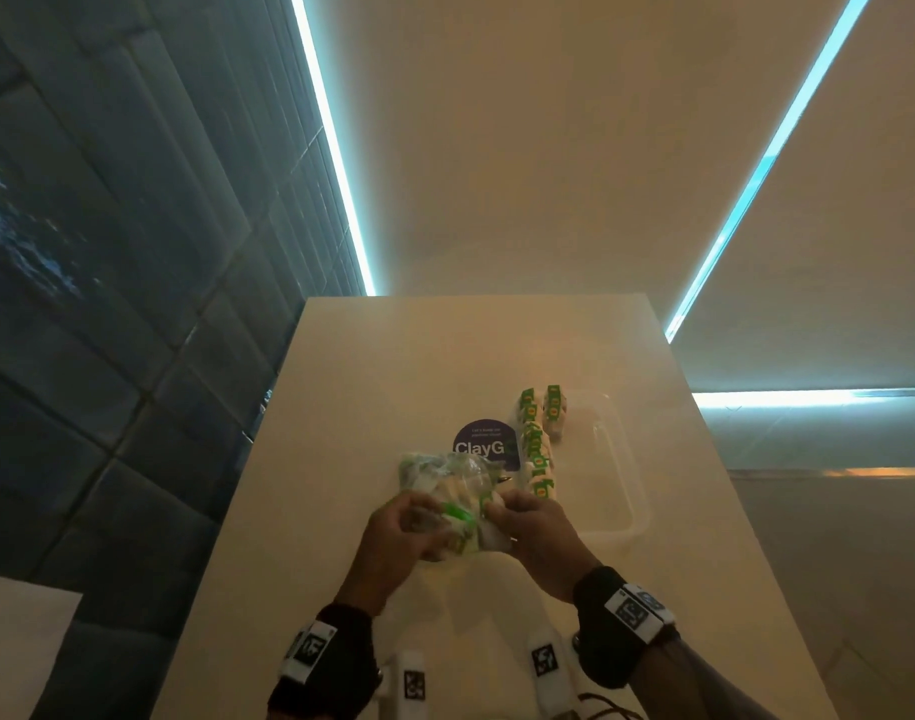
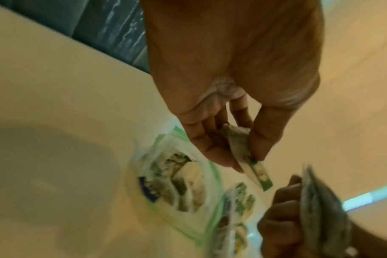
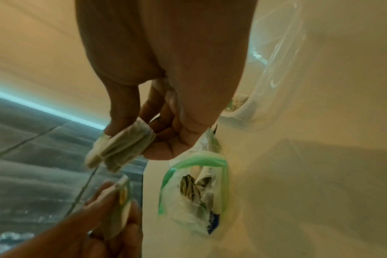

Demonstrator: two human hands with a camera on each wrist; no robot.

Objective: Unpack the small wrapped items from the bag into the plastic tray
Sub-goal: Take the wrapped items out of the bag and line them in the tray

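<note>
A clear zip bag with a green seal lies on the pale table, its mouth open, with wrapped packets still inside. Just in front of it, my left hand pinches one green-and-white wrapped packet between thumb and fingers. My right hand grips a small stack of packets. The clear plastic tray stands to the right of the bag. Several packets are lined up along the tray's left side.
A purple round sticker on the table shows behind the bag. White tagged blocks and a cable lie near the table's front edge. The table ends at a dark tiled floor on the left.
</note>
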